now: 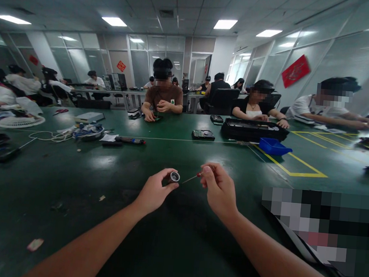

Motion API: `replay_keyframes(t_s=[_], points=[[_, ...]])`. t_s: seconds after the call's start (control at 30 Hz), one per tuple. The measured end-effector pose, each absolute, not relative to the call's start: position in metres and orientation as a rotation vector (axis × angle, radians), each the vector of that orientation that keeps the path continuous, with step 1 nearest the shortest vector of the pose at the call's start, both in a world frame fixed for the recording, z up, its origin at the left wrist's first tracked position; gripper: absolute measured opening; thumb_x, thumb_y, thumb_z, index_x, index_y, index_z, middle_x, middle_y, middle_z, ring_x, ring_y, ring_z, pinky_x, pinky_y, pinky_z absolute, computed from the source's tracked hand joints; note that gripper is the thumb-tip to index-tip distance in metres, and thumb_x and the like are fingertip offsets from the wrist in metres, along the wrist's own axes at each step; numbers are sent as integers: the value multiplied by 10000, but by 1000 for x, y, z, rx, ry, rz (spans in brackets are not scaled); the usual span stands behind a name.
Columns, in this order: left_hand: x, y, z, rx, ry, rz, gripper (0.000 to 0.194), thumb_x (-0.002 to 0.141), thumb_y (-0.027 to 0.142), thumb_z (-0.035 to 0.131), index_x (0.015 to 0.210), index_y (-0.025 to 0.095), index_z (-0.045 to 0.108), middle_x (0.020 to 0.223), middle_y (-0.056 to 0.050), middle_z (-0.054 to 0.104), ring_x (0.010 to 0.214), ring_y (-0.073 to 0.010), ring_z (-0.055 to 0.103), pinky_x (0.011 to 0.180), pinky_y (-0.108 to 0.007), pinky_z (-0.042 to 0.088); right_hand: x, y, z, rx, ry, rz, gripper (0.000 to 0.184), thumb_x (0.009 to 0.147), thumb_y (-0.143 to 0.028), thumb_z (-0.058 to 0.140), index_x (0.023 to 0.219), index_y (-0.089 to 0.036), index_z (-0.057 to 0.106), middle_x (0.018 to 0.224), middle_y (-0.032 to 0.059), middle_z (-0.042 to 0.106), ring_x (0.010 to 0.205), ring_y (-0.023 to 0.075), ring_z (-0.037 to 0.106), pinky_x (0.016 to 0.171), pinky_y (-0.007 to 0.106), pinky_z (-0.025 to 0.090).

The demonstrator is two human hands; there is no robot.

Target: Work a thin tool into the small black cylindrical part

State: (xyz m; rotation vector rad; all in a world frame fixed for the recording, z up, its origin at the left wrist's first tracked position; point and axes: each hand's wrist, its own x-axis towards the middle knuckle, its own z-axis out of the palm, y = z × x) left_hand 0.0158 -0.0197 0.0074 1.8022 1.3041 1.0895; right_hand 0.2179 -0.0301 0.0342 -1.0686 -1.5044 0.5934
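Observation:
Between the thumb and fingers of my left hand (154, 191) is a small round metal-rimmed part (175, 177), its hollow, dark-centred end turned towards me. I cannot make out its exact kind. My right hand (220, 189) is closed around a thin screwdriver (191, 178) with a red handle, most of which the fingers hide. The screwdriver's shaft points left towards the round part, and its tip stays a little apart from it. Both hands are held above the green table (123, 245).
Beyond my hands lie a hard drive (203, 134), a black casing (254, 130), a blue tray (272, 146) and a dark pen-like tool (129, 140). Cables (55, 136) and a white fan grille (21, 121) are at the left. Co-workers sit across the table. A blurred-out object (322, 228) lies right.

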Motion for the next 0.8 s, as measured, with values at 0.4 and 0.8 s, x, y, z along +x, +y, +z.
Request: replay_keyframes(t_s=[0.4,0.8], points=[[17,-27,10,1936,1330,1025,408,817,217,688,1220,270,644,1250,-37,646,1187,-246,572,1078,-408,405,220,-34,37,-1015,-1509,489,225,965,-393,476,944,-211,608,739,17,651,657,157,615,613,289,487],[17,-27,8,1971,1326,1016,437,816,230,700,1245,280,628,1251,-23,649,1178,-231,580,1063,-383,414,219,-37,41,-950,-1529,501,185,957,-354,507,1034,-218,606,820,42,709,732,180,689,669,326,559]])
